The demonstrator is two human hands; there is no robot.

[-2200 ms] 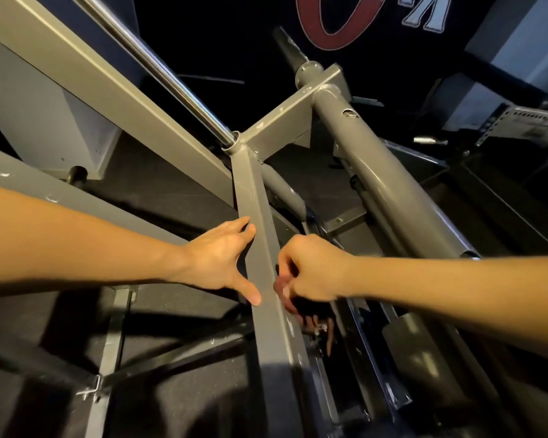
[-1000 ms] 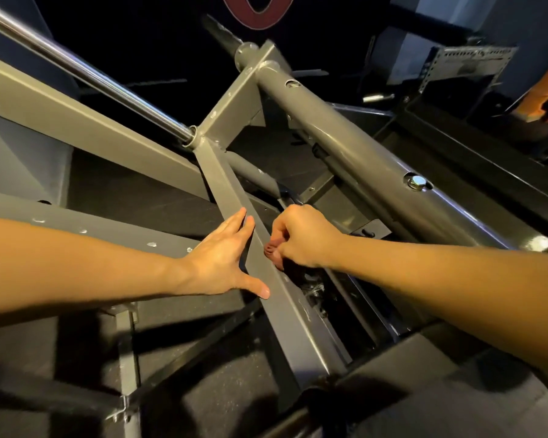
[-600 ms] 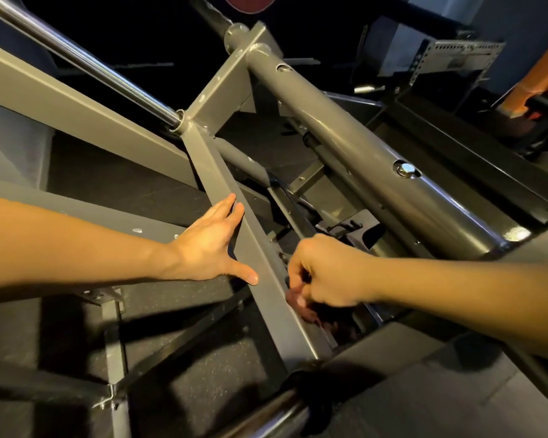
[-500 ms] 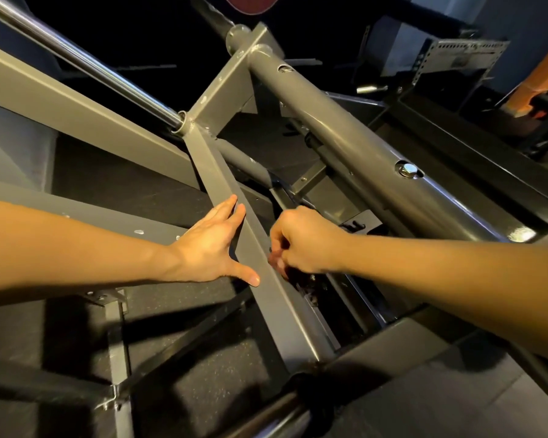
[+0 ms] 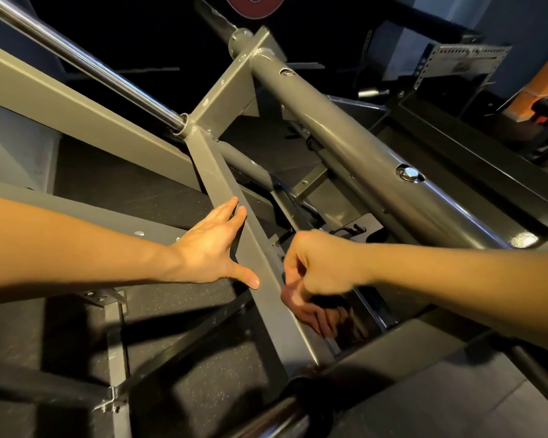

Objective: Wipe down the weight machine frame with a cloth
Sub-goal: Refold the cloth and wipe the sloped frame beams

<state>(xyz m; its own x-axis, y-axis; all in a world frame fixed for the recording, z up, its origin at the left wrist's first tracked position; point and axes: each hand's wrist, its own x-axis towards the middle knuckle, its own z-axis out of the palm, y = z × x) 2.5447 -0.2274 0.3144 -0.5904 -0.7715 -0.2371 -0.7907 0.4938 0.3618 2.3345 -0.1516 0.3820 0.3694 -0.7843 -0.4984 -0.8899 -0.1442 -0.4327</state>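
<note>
Frame bar between two hands: left hand flat, right hand clenched

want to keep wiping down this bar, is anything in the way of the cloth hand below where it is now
Nothing visible blocks it. The right hand grips the cloth against the right side of the slanted bar, whose face runs bare down to its lower end. The left hand rests on the bar's other side.

No legible text anywhere — the red wall emblem is cropped.
</note>
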